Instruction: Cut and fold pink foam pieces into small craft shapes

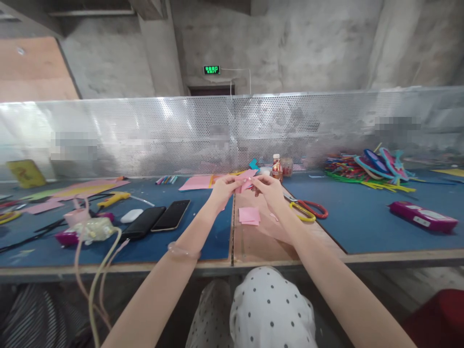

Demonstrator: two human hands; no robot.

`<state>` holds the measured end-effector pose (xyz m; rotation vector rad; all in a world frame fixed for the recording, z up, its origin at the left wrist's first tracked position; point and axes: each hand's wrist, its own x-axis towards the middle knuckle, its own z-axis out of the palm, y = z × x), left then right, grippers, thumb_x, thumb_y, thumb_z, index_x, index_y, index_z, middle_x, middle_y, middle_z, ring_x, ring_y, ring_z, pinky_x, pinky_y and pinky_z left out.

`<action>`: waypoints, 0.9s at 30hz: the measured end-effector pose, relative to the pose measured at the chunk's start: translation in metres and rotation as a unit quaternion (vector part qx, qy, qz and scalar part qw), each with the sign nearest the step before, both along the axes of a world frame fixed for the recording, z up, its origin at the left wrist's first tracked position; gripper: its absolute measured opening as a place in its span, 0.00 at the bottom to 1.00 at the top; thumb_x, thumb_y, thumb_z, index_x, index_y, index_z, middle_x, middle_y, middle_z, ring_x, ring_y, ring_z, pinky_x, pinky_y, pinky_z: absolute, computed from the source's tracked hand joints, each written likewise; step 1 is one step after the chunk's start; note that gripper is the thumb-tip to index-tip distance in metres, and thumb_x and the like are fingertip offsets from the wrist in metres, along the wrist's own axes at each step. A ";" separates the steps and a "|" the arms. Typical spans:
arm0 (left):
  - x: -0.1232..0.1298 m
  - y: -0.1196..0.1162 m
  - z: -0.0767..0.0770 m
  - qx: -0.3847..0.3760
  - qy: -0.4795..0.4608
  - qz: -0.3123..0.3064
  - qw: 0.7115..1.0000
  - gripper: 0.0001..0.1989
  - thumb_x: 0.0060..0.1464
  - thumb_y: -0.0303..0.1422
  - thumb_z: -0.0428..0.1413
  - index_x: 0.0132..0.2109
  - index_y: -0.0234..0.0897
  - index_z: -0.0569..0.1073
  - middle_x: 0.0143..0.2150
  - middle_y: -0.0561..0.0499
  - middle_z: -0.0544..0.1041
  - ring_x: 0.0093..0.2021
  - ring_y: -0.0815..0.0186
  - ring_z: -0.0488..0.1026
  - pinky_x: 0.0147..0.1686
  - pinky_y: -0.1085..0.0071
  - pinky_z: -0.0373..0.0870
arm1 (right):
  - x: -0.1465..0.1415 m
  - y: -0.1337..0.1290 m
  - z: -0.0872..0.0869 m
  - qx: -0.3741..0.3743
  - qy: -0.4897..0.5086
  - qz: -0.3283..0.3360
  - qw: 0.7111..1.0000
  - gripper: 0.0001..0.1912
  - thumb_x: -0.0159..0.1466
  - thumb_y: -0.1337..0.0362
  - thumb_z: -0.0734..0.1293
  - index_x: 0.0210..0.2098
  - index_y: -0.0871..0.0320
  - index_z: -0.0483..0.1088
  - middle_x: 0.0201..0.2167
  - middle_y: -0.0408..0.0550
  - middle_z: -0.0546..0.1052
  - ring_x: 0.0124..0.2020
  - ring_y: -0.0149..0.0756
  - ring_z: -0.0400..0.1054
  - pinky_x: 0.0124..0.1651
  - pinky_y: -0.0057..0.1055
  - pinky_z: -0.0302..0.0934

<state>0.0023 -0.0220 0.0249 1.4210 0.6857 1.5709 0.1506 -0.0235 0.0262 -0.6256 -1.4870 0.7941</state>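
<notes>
Both of my hands are raised over the middle of the table, close together, pinching a small piece of pink paper (247,183) between their fingertips. My left hand (225,187) grips its left side, and my right hand (267,186) has the right side. The paper looks folded, though fingers cover part of it. Below my hands a small stack of pink paper squares (249,215) lies on the bare brown board. Scissors with red and yellow handles (308,210) rest just right of my right forearm.
Left on the blue tabletop (210,232) are two black phones (171,215), a white case (132,215), a yellow glue gun (113,199) and cables. Behind my hands stand a small bottle (277,168) and a jar (287,167). Pipe cleaners (346,169) and a purple packet (422,216) lie right.
</notes>
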 end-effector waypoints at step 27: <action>-0.001 0.006 -0.003 -0.001 -0.007 -0.024 1.000 0.11 0.36 0.33 0.63 0.30 0.32 0.76 0.25 0.51 0.72 0.31 0.68 0.68 0.36 0.70 0.62 | -0.001 0.000 0.000 -0.030 0.028 0.019 0.999 0.12 0.46 0.56 0.70 0.22 0.58 0.71 0.17 0.41 0.68 0.17 0.25 0.58 0.18 0.24 0.56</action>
